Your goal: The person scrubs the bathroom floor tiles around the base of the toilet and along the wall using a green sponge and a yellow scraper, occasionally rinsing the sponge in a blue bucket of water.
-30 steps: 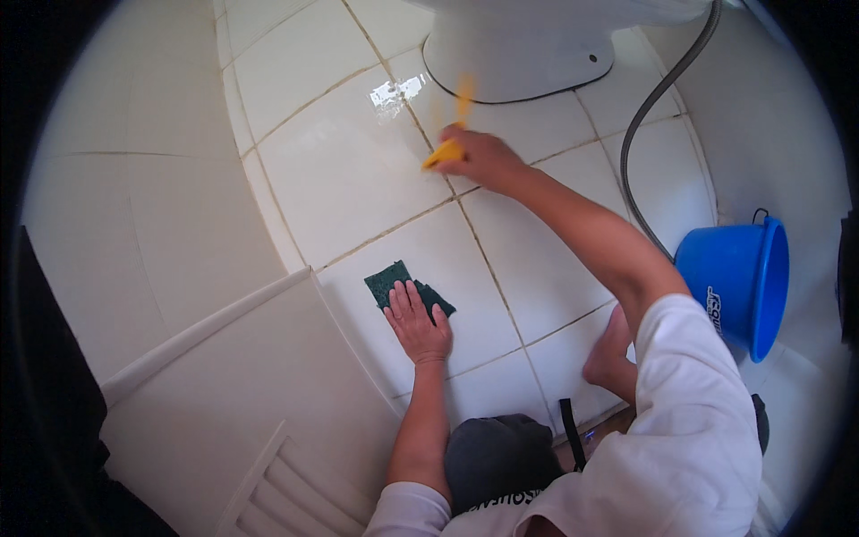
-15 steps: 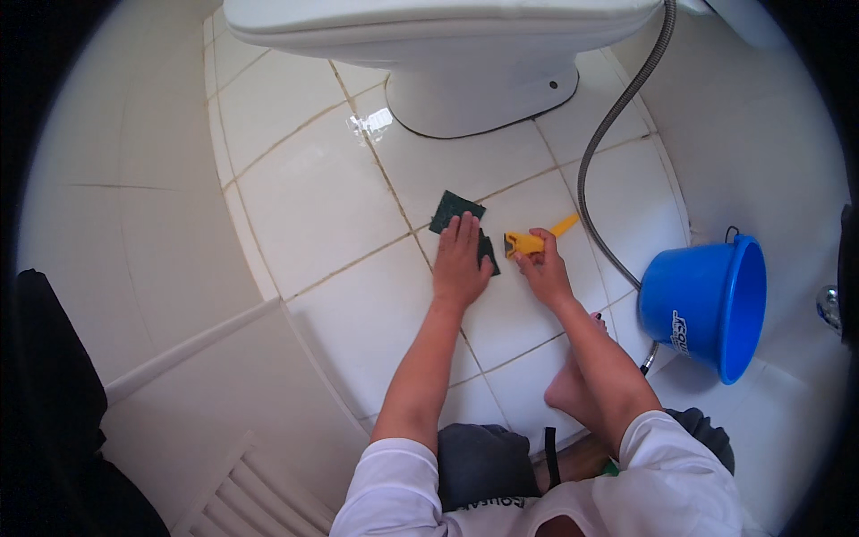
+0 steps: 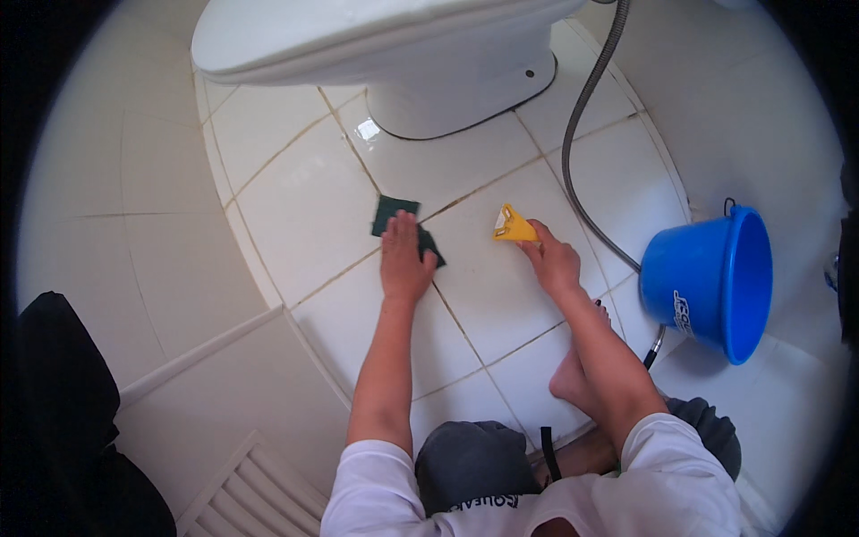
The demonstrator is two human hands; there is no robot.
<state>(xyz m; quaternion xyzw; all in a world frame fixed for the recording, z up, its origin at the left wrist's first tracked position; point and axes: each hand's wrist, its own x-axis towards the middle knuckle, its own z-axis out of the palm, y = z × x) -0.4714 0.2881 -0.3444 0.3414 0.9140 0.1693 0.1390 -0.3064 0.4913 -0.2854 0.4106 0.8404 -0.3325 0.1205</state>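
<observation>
My left hand lies flat with fingers stretched out on a dark green scouring pad, pressing it to the white tiled floor where grout lines meet. The pad shows beyond the fingertips and beside the thumb; the rest is hidden under the hand. To its right, my right hand is closed around a yellow scraper. The scraper's wide head points away from me and to the left, just over a tile, and its handle is hidden by the hand.
A white toilet stands on the floor ahead. A grey flexible hose curves down on the right, near a blue bucket lying tilted by the wall. A slatted white panel is at lower left. My bare foot rests behind the right forearm.
My left hand has slid the scouring pad to the left across the tiles. The right hand has turned the scraper, so its head now shows broadside and its handle no longer sticks out.
</observation>
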